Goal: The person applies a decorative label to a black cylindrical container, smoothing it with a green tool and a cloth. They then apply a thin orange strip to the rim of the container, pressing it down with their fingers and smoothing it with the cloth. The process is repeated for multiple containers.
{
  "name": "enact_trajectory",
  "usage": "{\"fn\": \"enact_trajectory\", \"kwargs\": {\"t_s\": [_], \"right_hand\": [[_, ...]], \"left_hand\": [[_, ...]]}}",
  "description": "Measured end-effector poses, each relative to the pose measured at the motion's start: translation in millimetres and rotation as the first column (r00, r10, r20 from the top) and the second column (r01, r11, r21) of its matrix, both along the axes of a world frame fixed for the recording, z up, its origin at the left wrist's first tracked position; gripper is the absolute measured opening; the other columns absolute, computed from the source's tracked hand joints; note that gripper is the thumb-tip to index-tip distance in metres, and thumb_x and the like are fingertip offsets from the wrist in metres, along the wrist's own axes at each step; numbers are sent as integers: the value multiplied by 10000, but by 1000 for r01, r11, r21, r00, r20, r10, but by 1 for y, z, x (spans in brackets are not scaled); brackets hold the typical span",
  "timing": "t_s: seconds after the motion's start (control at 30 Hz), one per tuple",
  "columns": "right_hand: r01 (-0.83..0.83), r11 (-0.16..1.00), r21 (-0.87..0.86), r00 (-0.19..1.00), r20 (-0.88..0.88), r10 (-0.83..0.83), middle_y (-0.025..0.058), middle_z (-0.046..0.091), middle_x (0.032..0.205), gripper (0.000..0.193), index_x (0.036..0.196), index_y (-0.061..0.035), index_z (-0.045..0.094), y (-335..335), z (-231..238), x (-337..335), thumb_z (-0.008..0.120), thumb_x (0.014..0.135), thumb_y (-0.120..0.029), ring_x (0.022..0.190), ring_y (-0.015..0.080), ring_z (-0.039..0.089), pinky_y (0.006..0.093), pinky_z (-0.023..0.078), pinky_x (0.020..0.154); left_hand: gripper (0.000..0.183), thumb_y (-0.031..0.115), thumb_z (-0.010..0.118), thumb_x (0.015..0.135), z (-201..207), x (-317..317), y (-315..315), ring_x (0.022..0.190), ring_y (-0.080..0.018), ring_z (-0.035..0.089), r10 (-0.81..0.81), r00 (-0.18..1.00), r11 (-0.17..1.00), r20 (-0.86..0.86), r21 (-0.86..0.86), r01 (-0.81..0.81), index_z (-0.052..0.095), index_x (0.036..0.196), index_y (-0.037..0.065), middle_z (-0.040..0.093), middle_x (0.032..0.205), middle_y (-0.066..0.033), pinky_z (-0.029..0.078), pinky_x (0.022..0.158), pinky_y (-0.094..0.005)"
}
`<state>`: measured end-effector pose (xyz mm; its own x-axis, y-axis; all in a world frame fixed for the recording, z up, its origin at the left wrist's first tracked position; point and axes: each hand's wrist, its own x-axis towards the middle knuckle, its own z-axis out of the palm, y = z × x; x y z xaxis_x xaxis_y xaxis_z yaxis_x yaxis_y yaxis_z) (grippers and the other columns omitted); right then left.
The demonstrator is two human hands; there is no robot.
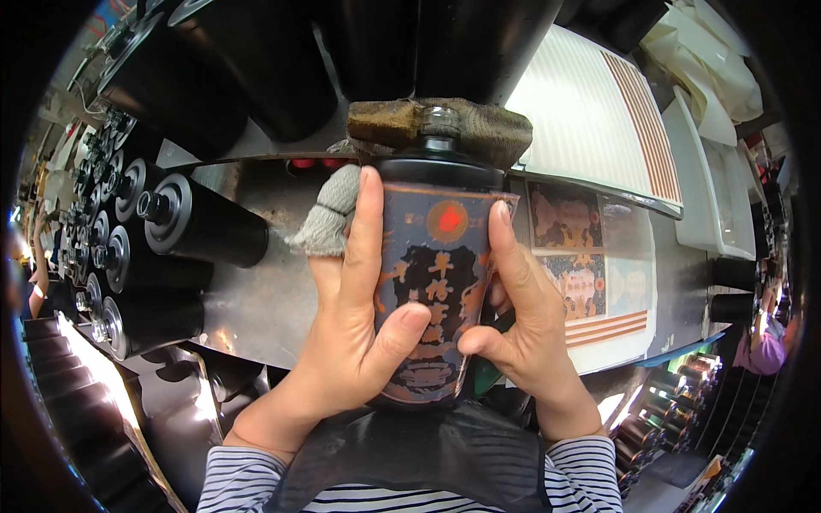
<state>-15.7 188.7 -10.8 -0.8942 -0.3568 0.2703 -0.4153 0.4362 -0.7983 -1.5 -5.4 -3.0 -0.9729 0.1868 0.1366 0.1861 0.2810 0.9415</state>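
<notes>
A black bottle (440, 295) with a metal threaded neck lies lengthwise in front of me, its neck pointing away. A dark decal sheet with orange patterns and a red spot wraps its side; the right edge of the sheet stands slightly off. My left hand (346, 333) is closed round the bottle's left side, thumb across the front, index finger along the edge. Grey knitted fabric (332, 214) covers another finger of it. Opposite, my right hand (522, 316) grips the right side, its thumb on the decal. The neck rests against a worn brown wooden block (385, 122).
Many black bottles (209, 221) lie stacked at left, and large ones line the far side. At right are a stack of white striped sheets (590, 111), printed decal sheets (569, 231) and a white plastic tub (705, 188). A dark apron (419, 457) covers my lap.
</notes>
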Motion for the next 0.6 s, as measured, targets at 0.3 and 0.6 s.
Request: {"fn": "enact_trajectory", "kwargs": {"t_s": [0.3, 0.6], "right_hand": [[46, 975, -216, 990, 140, -16, 150, 593, 1060, 1022, 1464, -45, 225, -10, -12, -5, 573, 736, -672, 863, 244, 581, 333, 479, 759], [3, 986, -166, 998, 62, 7, 240, 461, 1333, 1106, 1472, -25, 155, -9, -21, -1, 530, 719, -744, 995, 308, 599, 347, 481, 829]], "left_hand": [[793, 380, 452, 934, 0, -13, -1, 1313, -306, 187, -1, 999, 993, 54, 119, -6, 36, 1467, -32, 198, 1448, -232, 94, 1089, -384], [857, 536, 410, 922, -13, -13, -3, 1356, -310, 179, -70, 994, 973, 87, 226, 49, 8, 1481, 27, 193, 1488, -216, 126, 1097, -391]]}}
